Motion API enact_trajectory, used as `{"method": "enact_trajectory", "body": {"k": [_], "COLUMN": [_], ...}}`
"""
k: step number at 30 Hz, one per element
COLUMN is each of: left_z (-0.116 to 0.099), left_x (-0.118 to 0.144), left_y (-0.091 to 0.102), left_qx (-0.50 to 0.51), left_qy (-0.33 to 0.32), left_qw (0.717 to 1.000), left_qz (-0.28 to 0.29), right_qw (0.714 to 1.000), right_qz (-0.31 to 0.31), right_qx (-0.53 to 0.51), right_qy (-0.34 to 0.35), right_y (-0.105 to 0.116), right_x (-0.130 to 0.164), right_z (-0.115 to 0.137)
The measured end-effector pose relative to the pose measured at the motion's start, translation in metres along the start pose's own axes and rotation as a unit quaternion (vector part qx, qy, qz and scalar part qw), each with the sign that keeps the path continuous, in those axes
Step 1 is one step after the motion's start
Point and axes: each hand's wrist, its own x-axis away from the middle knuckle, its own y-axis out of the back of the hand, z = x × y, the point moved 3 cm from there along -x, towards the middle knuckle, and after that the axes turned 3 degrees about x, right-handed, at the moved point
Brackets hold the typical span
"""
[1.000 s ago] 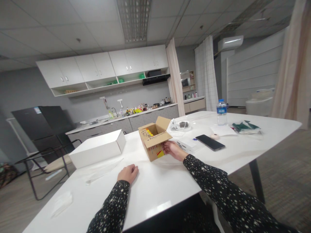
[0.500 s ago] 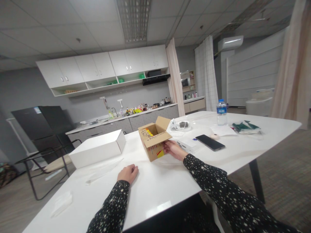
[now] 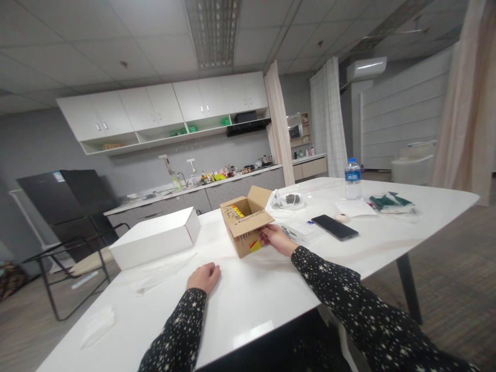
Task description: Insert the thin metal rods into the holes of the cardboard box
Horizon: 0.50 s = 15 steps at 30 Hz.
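Observation:
An open cardboard box (image 3: pixel 243 243) with red and yellow print stands on the white table (image 3: pixel 236 289), its flaps spread outward. My right hand (image 3: pixel 276 238) is at the box's near right corner, fingers bent against its side just under the front flap. The inside of the box is mostly out of sight. Lower left of the box, my left hand (image 3: pixel 204 277) rests on the tabletop with its fingers curled in, and nothing shows in it.
Left of the box lies a white carton (image 3: pixel 155 236). To the right are a black phone (image 3: pixel 335 228), a water bottle (image 3: pixel 352 179), a green-and-white packet (image 3: pixel 392 202) and a white coiled cable (image 3: pixel 293 201). Crumpled clear plastic (image 3: pixel 98 326) lies at the near left.

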Motion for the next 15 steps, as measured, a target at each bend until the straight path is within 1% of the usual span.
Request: {"method": "enact_trajectory", "body": {"k": [8,15], "left_z": [-0.0017,-0.0022], "left_x": [0.0008,0.0024], "left_y": [0.0015,0.0025], "left_qx": [-0.002,0.01], "left_qy": [0.0,0.004], "left_qw": [1.0,1.0], "left_qz": [0.0,0.0], "right_qw": [1.0,0.998], "right_qz": [-0.004,0.015], "right_qx": [-0.007,-0.057], "right_qy": [-0.003,-0.029], "right_y": [0.0007,0.0002], "right_x": [0.001,-0.0003], "right_z": [0.0002,-0.0025]}}
